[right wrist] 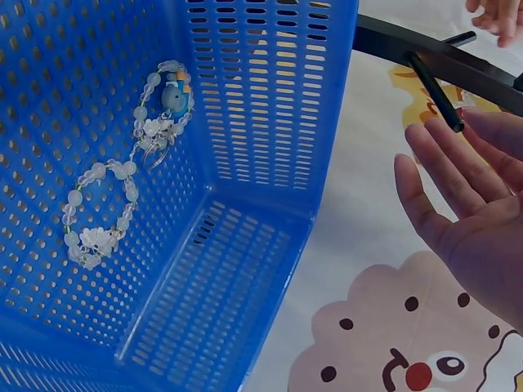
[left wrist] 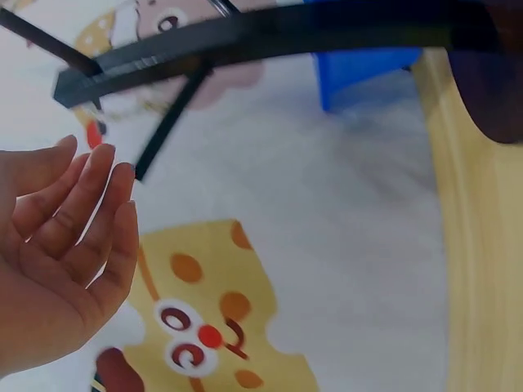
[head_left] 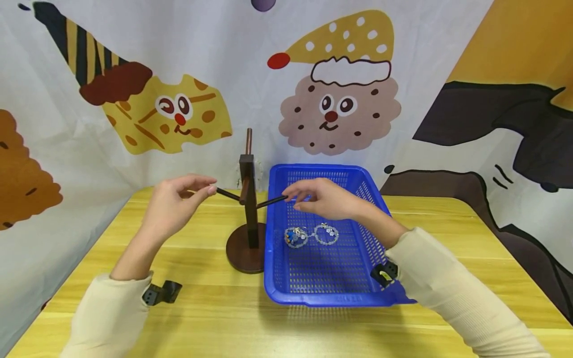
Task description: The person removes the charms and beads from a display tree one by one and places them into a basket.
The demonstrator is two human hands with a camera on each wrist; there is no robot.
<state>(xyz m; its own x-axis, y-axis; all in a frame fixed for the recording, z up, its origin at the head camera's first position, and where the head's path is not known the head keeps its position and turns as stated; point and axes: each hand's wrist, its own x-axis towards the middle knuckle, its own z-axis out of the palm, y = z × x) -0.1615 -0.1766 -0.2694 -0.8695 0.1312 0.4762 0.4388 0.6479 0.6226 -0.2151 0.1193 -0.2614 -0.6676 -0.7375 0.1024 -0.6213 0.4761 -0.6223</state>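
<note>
A dark wooden stand [head_left: 251, 216] with a round base and several pegs stands upright left of the blue basket. At the tip of its left peg [head_left: 227, 193] is my left hand [head_left: 172, 201], fingers loosely bent and thumb apart from them in the left wrist view [left wrist: 73, 229]. My right hand [head_left: 329, 200] is above the basket, fingertips by the tip of the right peg [right wrist: 437, 94]. Whether either hand touches its peg, I cannot tell. Behind the post, a clear beaded bracelet [head_left: 259, 171] partly shows. Two beaded bracelets, one with a blue figure [right wrist: 174, 98] and one with white flowers [right wrist: 98, 239], lie in the basket.
The blue plastic basket [head_left: 340, 300] sits on the wooden table [head_left: 201, 318], close against the stand's base. A cloth with cartoon figures [head_left: 250, 64] hangs behind the table.
</note>
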